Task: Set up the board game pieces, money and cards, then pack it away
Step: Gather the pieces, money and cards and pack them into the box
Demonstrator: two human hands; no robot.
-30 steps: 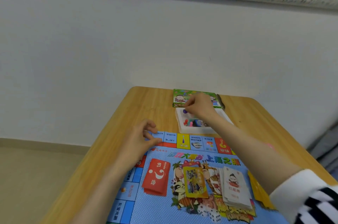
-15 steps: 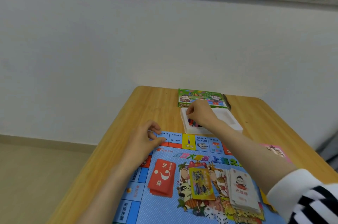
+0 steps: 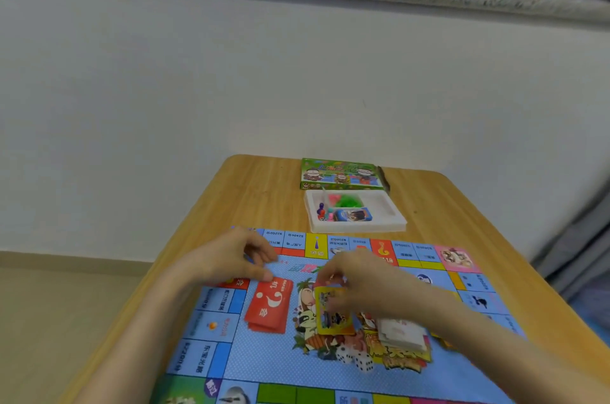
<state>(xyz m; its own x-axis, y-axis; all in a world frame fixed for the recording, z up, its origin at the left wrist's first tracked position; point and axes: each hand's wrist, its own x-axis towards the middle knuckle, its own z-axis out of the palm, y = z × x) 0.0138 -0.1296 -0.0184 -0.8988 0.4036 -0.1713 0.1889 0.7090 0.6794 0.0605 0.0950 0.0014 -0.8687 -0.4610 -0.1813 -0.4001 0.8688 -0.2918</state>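
Wooden surface (image 3: 257, 192) by a white wall (image 3: 297, 73) carries the game board (image 3: 264, 354), where the left hand (image 3: 227, 260) rests loosely curled and empty beside the red cards (image 3: 269, 306), likely steadying it, while the blurred right hand (image 3: 359, 281) hovers over the yellow cards (image 3: 331, 317), grip unreadable, with the tray (image 3: 389, 215) of pieces beyond.

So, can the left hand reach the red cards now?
Probably yes. The left hand is just beside the red cards, nothing lies on them, and the right hand is further right.
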